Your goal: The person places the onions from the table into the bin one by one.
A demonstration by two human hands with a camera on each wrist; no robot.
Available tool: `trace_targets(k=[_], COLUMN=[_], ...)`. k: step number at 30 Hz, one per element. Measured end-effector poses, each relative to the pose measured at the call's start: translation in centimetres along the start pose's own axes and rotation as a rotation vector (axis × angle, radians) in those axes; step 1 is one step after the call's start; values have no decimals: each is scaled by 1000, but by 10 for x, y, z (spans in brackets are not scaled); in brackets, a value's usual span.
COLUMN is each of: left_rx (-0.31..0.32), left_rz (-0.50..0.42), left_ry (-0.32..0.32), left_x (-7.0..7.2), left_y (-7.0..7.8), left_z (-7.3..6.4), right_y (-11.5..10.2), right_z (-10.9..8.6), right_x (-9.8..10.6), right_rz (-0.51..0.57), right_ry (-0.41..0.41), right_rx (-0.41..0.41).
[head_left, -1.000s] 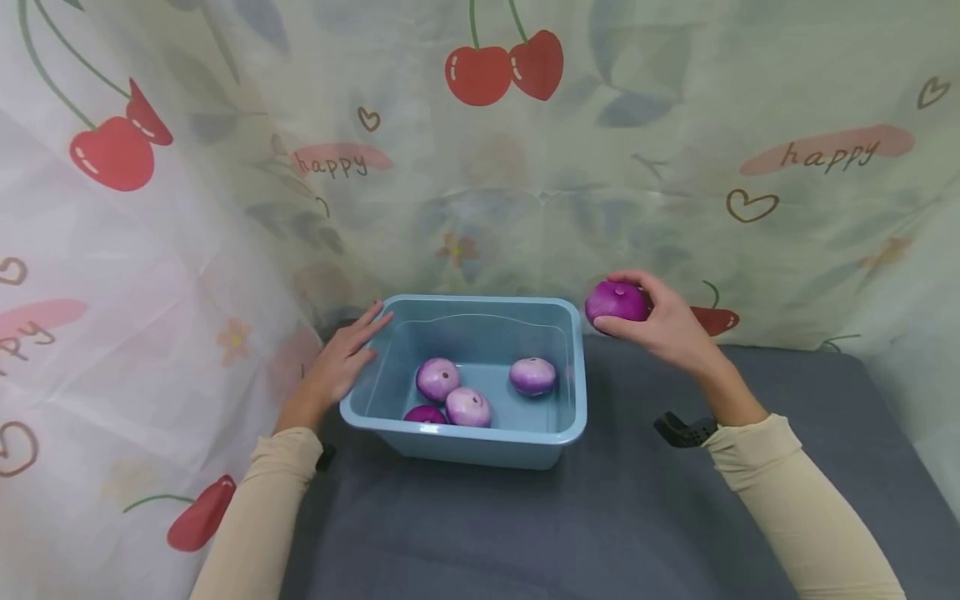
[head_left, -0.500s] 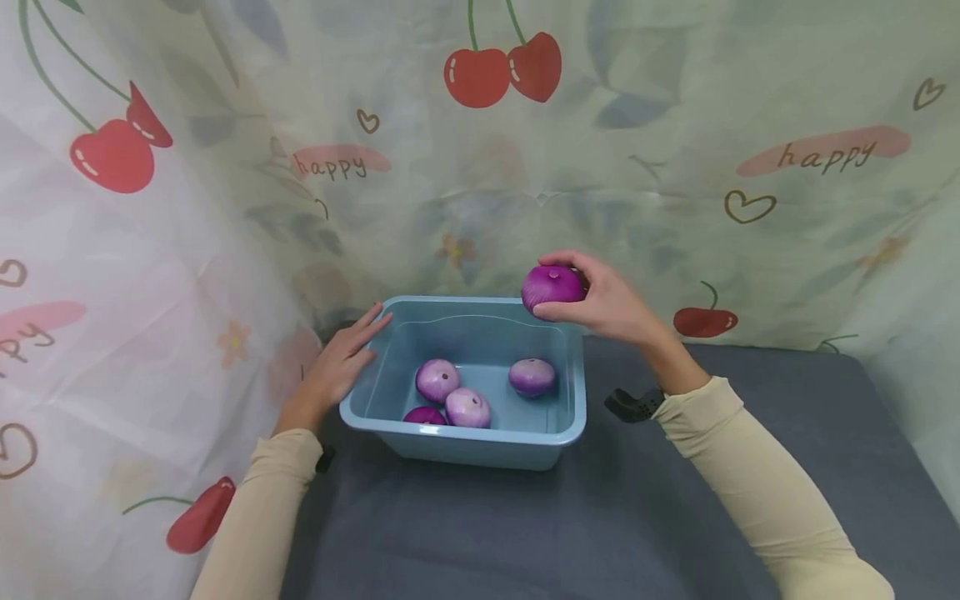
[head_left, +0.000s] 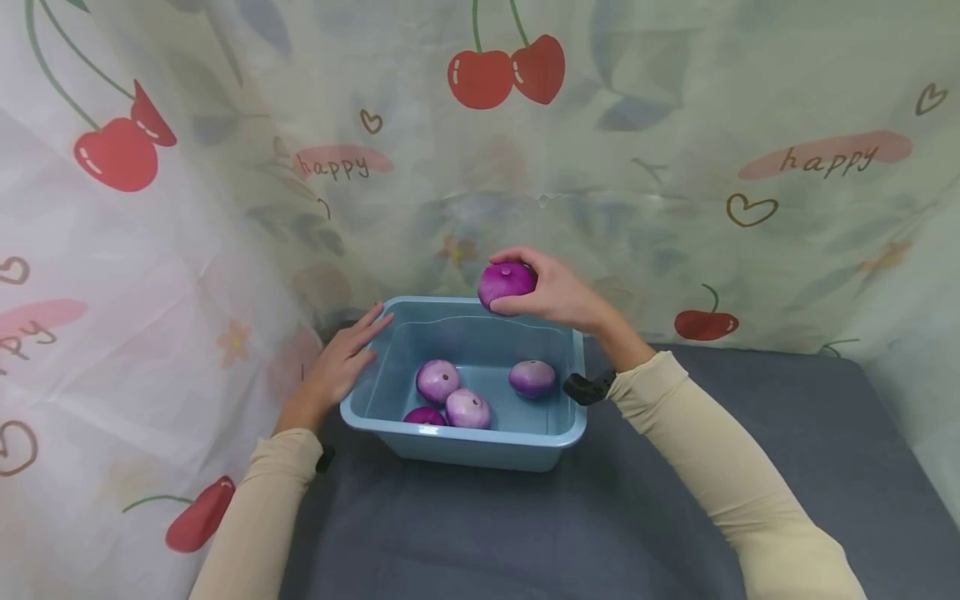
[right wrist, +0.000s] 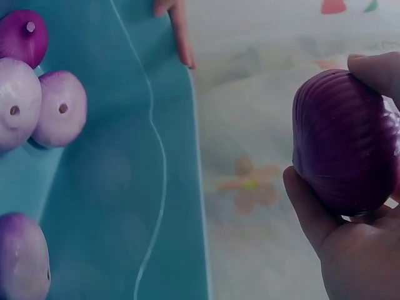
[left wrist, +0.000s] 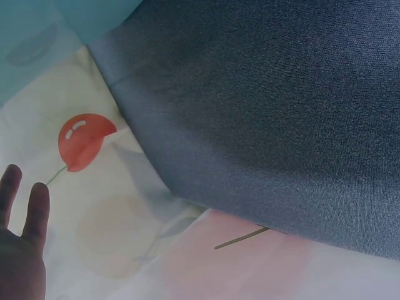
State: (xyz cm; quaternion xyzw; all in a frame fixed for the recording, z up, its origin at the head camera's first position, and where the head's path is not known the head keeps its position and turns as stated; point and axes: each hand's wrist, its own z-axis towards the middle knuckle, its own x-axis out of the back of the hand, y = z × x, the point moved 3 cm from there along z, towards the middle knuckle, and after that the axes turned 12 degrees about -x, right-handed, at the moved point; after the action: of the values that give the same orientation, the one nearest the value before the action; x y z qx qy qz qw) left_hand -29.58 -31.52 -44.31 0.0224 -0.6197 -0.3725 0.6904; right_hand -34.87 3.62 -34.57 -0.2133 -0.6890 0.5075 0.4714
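My right hand grips a dark purple onion between thumb and fingers, above the back rim of a blue plastic basin. The right wrist view shows that same onion close up, held clear of the basin wall. Inside the basin lie several onions: two pale purple ones touch at the left, a dark onion beside them is partly hidden by the front rim, and a purple-and-white onion lies apart at the right. Fingers extended, my left hand rests against the basin's left rim.
The basin stands on a table with a dark grey cloth. A pale printed curtain with cherries and hearts hangs close behind the basin and along the left side. Black straps circle the wrists.
My right hand has carried the dark purple onion leftward, from beyond the basin's right end to above its back rim. The left hand and the onions in the basin stay put.
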Motion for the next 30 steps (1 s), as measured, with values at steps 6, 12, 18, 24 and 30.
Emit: trace_targets(k=[6,12,18,24,30], left_rx=[-18,-14,-26,-43,-46], left_rz=[-13,-25,-23,-6,-1], left_ry=[-13,-10,-8,-13,-14], left_x=[-1,-3,-2,-1,1], left_y=[-1,-3,-4,-4,-3], left_z=[-3,-5,-5,-2,1], right_y=[-3,5,12,12,21], right_z=[22,40,54,60,65], right_x=[-26,-47,-66,-82,-91], right_rz=[-68,-98,-47,-36,-51], right_ry=[-88,-113,-122,-136,-162], right_rx=[14,21,-3,-23,-40])
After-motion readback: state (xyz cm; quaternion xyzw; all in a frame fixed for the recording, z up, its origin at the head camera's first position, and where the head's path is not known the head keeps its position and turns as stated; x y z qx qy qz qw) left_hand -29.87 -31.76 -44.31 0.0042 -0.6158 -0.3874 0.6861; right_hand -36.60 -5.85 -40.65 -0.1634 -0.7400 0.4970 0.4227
